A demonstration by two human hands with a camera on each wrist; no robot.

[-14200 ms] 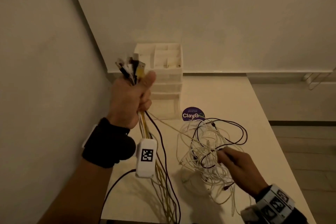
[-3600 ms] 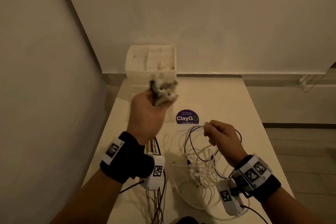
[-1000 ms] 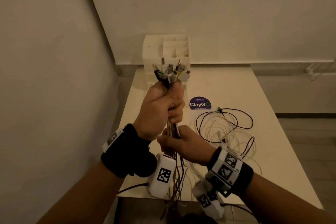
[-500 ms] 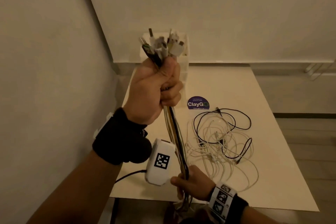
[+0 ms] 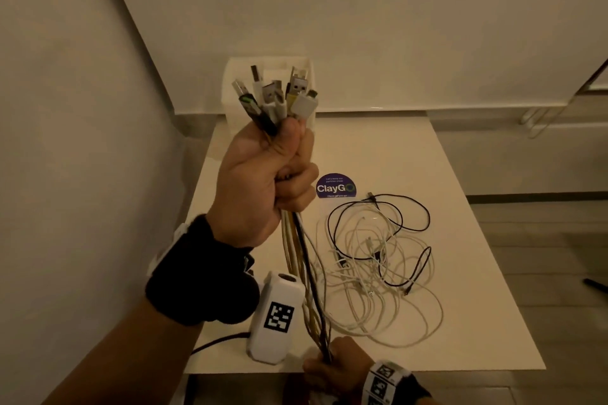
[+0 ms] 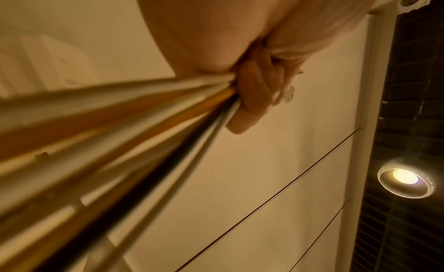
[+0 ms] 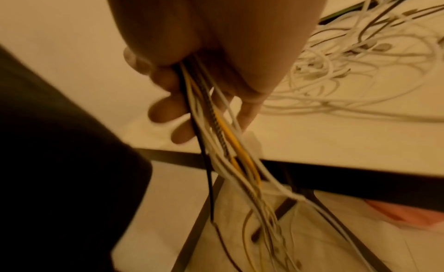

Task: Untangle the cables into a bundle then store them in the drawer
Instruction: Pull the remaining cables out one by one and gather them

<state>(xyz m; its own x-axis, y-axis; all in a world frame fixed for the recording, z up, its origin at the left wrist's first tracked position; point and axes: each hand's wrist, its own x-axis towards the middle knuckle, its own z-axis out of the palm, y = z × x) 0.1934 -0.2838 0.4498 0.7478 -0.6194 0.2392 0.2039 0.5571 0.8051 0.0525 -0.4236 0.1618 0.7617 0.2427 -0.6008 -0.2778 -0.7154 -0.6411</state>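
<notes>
At centre left of the frame the left hand (image 5: 260, 181) gripped a bundle of cables (image 5: 297, 260) in a fist, plugs (image 5: 276, 95) fanned above it. Lower down, the right hand (image 5: 332, 371) closed around the same bundle (white, yellow, black strands). To the right, loose cables (image 5: 378, 260) lay tangled on the table (image 5: 460, 322), with the drawer unit (image 5: 232, 89) behind the plugs.

Left side's tight, the wall (image 5: 82, 141) runs right along the surface (image 5: 394, 148). Drawer unit (image 5: 230, 102) sits in the far-left corner, half hidden behind the raised plug bundle (image 5: 276, 95). Loose cable tangle (image 5: 378, 260) hogs the middle-right. Open room at the far right, past the round sticker (image 5: 335, 186).
</notes>
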